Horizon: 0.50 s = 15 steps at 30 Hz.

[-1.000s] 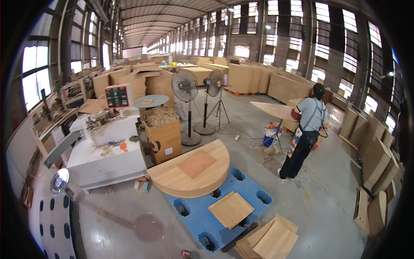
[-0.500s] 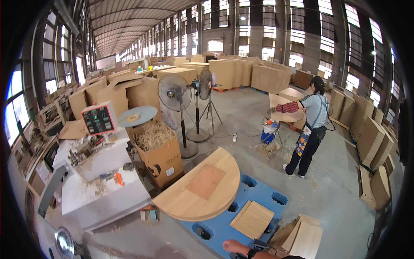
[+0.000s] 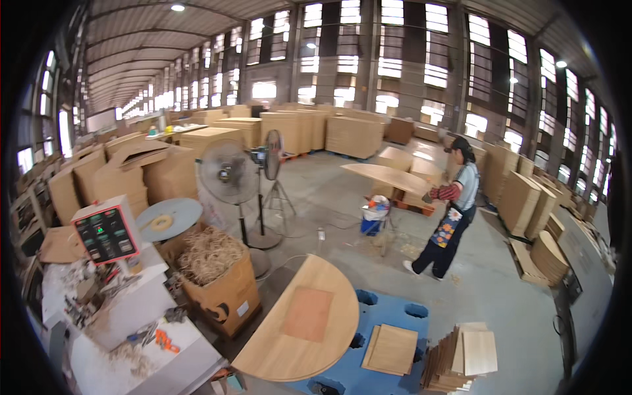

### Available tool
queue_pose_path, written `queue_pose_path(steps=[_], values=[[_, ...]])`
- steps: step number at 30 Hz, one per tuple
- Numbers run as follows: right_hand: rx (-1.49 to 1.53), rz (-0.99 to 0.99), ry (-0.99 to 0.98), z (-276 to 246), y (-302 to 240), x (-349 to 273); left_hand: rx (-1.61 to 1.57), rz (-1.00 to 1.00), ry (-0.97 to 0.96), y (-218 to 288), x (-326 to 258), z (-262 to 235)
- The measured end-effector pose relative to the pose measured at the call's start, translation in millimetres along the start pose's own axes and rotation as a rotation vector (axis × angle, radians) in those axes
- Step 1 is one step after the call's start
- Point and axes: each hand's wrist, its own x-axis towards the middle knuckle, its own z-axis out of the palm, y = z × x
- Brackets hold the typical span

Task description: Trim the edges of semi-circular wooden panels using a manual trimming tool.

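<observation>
Neither of my hands shows at this moment. Closest to me lies a stack of half-round wooden boards (image 3: 263, 352) with a reddish-brown rectangular sheet (image 3: 308, 315) on top. It rests on a blue pallet (image 3: 388, 303) with dark holes. Beside it on the pallet are small square wooden boards (image 3: 392, 350), lying flat. Just right of the pallet stands a row of thin wooden panels (image 3: 479, 352), leaning together. Farther off, a co-worker (image 3: 454, 210) in checked sleeves and a floral apron holds a large curved board (image 3: 388, 176) with gloved hands.
At left stands a white machine (image 3: 178, 368) with a control panel (image 3: 105, 232) and an orange tool (image 3: 166, 341). A carton of wood shavings (image 3: 214, 263) and two standing fans (image 3: 229, 171) are beside it. Stacked boards (image 3: 520, 204) line the right, and a blue bucket (image 3: 372, 220) stands mid-floor.
The view has turned to the right. My right hand and forearm, low over the pallet before, have left the picture. The co-worker has lifted the curved board off its support.
</observation>
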Motion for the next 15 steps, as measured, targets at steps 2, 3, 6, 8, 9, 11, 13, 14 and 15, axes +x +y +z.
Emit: queue_pose_path(steps=[2,3,6,8,9,11,13,14,15], values=[[-0.333,-0.358,0.105,54.7,91.6,11.6,0.358,0.187,-0.078,33.7,73.6,-51.1],[-0.159,-0.232,0.153,63.8,78.8,32.3,0.06,0.018,0.013,79.2,66.1,-82.8],[0.281,-0.123,0.285,94.9,67.9,68.3,-0.103,0.073,0.136,114.0,138.4,-125.4],[0.649,-0.058,0.239,96.4,28.7,99.5,-0.013,0.13,0.116,137.2,172.5,-133.9],[0.66,-0.057,0.251,89.7,20.8,113.1,0.061,0.17,0.106,149.5,188.0,-136.5],[0.7,-0.224,0.159,89.1,30.5,149.3,0.493,0.595,0.03,166.7,238.9,-138.7],[-0.379,-0.294,0.336,109.7,119.6,192.1,0.532,0.485,-0.069,202.9,253.0,-119.5],[-0.59,-0.271,0.427,91.9,101.8,198.1,0.564,0.612,-0.119,215.9,265.8,-117.9],[-0.567,-0.26,0.444,78.6,83.8,201.2,0.66,0.709,-0.267,225.7,288.4,-115.6]])
